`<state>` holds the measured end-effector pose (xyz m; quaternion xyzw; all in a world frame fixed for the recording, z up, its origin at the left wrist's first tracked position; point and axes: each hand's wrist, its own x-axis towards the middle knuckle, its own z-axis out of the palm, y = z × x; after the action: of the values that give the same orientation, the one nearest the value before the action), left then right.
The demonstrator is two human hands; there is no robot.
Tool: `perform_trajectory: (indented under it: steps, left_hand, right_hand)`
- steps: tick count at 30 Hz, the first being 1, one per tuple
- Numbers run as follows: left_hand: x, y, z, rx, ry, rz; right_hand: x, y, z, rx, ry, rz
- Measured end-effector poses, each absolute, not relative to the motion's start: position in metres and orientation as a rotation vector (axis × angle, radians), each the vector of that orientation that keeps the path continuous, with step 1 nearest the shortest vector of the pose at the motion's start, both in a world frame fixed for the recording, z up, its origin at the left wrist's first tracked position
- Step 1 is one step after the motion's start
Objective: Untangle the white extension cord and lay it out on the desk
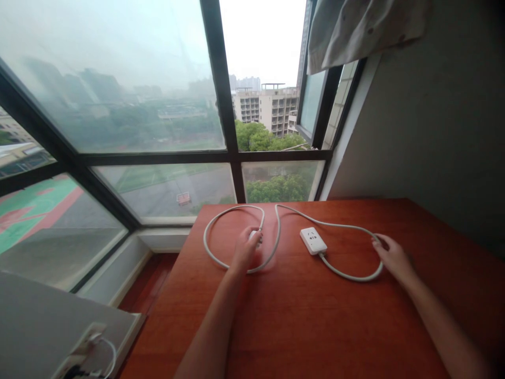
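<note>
A white extension cord (278,231) lies in loops on a red-brown wooden table (307,321). Its small square socket block (313,240) rests face up near the table's middle. My left hand (245,250) is closed over the white plug at the cord's left end, inside the left loop. My right hand (392,256) rests on the right loop of the cord, fingers curled around it at the bend.
A large dark-framed window (231,156) stands just behind the table's far edge. A grey wall (434,131) runs along the right. Cloth hangs at the top right (363,26). A wall socket with a white cable (92,342) sits at lower left on a grey surface.
</note>
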<state>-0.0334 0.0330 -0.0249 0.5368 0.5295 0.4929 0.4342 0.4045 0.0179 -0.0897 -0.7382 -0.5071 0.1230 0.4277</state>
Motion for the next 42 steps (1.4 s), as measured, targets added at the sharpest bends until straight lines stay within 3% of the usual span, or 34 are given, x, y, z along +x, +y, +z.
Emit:
perform_trajectory:
  steps: [5,9,15,22,31,36,42]
  left_hand:
    - [-0.034,0.027,-0.023,1.849,1.629,0.977]
    - [-0.036,0.023,-0.021,2.177,1.765,0.803]
    - [-0.04,0.025,-0.022,2.222,1.731,0.82]
    - [-0.03,0.018,-0.017,2.284,1.69,0.911]
    - [-0.014,-0.001,0.008,2.246,1.412,1.007]
    - [0.007,-0.021,0.01,2.382,1.078,0.587]
    - [0.021,-0.029,-0.004,2.55,1.171,0.108]
  right_hand:
    - [0.375,0.016,-0.052,-1.793,-1.564,-0.27]
    - [0.33,0.017,-0.021,-1.651,-1.625,-0.347]
    - [0.261,0.033,-0.005,-1.492,-1.622,0.064]
    - [0.175,0.045,-0.021,-1.43,-1.768,0.664]
    - [0.138,0.024,-0.058,-1.336,-1.867,0.764]
    - [0.158,0.028,-0.051,-1.283,-1.82,1.002]
    - [0.171,0.025,-0.042,-1.371,-1.833,1.082]
